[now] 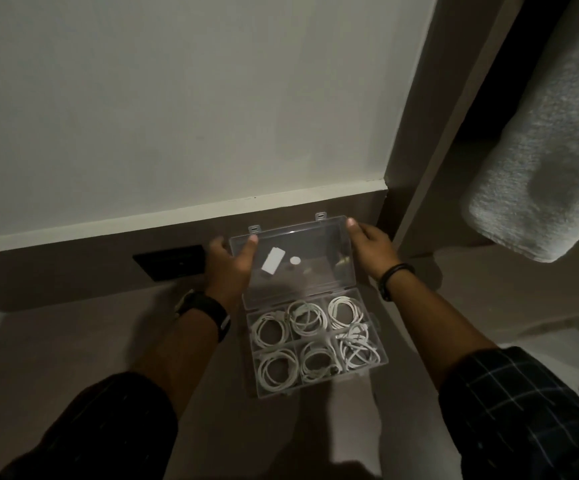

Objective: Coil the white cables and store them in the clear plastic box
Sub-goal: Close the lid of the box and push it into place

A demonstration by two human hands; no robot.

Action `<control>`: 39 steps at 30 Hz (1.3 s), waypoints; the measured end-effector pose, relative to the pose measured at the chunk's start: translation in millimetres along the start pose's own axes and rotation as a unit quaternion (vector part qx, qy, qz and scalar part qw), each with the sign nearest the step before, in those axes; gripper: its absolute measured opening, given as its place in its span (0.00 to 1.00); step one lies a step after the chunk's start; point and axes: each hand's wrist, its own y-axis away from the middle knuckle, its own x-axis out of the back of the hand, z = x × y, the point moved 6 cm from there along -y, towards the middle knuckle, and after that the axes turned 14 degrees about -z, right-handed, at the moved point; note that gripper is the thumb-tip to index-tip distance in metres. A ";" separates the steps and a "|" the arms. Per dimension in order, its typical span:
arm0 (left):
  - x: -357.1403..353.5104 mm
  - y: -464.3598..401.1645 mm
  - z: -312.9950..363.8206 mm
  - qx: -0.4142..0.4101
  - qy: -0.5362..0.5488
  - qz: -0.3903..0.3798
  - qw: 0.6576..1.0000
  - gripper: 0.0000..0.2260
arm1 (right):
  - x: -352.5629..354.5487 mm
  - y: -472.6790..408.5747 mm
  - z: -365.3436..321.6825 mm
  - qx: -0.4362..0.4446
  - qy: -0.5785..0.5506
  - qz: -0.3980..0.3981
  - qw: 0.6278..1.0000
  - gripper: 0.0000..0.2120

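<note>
Head view: I see the clear box (316, 344) on the table (73, 341), its lid (295, 261) raised. Six compartments each hold coiled white cables (310, 318). My left hand (227, 268) and right hand (373, 245) grip the lid's far corners, thumbs pressed on its top edge.
</note>
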 end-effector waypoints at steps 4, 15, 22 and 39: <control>-0.9 12.5 14.5 0.004 0.144 -0.055 0.988 0.25 | 5.4 9.7 -4.3 0.012 -0.053 0.029 0.998 0.32; -20.3 121.9 -29.7 -0.152 -0.254 -0.202 0.934 0.24 | -8.7 133.2 45.3 0.085 0.196 -0.065 0.975 0.17; -53.2 156.9 -74.2 -0.086 -0.564 -0.304 0.763 0.25 | -49.4 157.2 110.7 0.092 0.423 -0.118 0.894 0.28; -84.2 151.8 -91.9 -0.141 -0.732 -0.197 0.637 0.18 | -57.8 151.5 113.2 0.062 0.565 -0.090 0.818 0.21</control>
